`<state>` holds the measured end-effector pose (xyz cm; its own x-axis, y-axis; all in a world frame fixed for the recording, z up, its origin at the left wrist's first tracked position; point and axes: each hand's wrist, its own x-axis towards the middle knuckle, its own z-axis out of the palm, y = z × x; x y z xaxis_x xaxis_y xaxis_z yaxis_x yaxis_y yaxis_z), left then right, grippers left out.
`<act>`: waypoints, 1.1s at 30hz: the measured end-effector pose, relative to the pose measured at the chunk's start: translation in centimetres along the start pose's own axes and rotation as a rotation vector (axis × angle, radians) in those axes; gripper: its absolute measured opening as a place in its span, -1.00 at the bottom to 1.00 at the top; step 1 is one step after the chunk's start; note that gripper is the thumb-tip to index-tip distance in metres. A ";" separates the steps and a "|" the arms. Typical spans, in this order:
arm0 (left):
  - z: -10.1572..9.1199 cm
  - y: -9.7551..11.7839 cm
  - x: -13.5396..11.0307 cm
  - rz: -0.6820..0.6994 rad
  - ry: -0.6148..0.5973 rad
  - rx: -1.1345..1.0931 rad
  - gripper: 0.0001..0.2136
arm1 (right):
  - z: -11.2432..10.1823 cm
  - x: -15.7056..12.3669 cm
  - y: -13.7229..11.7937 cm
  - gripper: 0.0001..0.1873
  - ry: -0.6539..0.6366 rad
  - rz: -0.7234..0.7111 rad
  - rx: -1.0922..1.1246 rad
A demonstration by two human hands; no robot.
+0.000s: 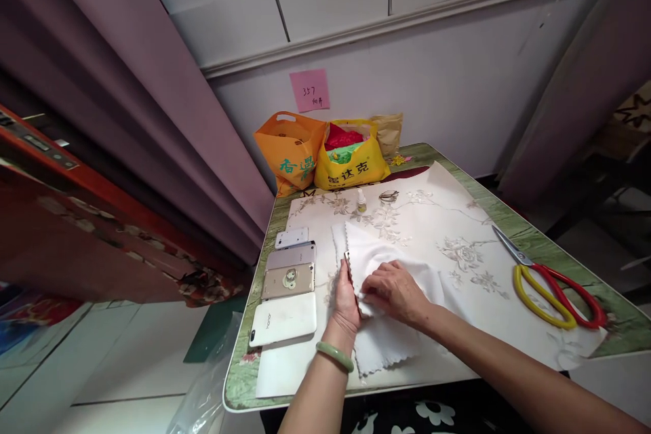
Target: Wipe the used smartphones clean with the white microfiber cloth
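My left hand is closed around a thin, flat, phone-like thing, seen nearly edge-on with a dark rim. Most of its face is hidden by a white cloth with zigzag-cut edges. The fingers of my right hand are pinched together on that cloth, close to the left palm. The cloth drapes over the table to both sides of the hands. Left of them lie several phones in a column: a small white one, a grey one, a gold one with a ring holder and a large white one.
A floral mat covers much of the green wood-patterned table. Scissors with red and yellow handles lie at right. Behind the hands are a small spray bottle, glasses, an orange bag and a yellow bag.
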<state>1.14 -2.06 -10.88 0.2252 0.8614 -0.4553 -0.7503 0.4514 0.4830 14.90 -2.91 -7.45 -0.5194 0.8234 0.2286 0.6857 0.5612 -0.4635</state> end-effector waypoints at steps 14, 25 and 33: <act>0.4 0.5 0.0 -0.057 -0.009 -0.034 -0.47 | -7.2 2.0 -0.7 -0.50 0.683 0.351 0.973; 0.5 0.3 0.2 -0.014 -0.015 -0.010 -0.51 | -11.3 -0.9 -4.4 -0.39 0.395 0.195 1.816; -0.4 0.2 0.7 -0.037 -0.072 -0.009 -0.54 | -11.7 -1.7 -4.3 -0.33 0.292 0.100 1.982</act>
<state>0.90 -1.47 -11.34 0.2966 0.8588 -0.4178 -0.7459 0.4815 0.4601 18.76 -5.72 4.21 -0.2991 0.9410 0.1582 -0.8134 -0.1648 -0.5579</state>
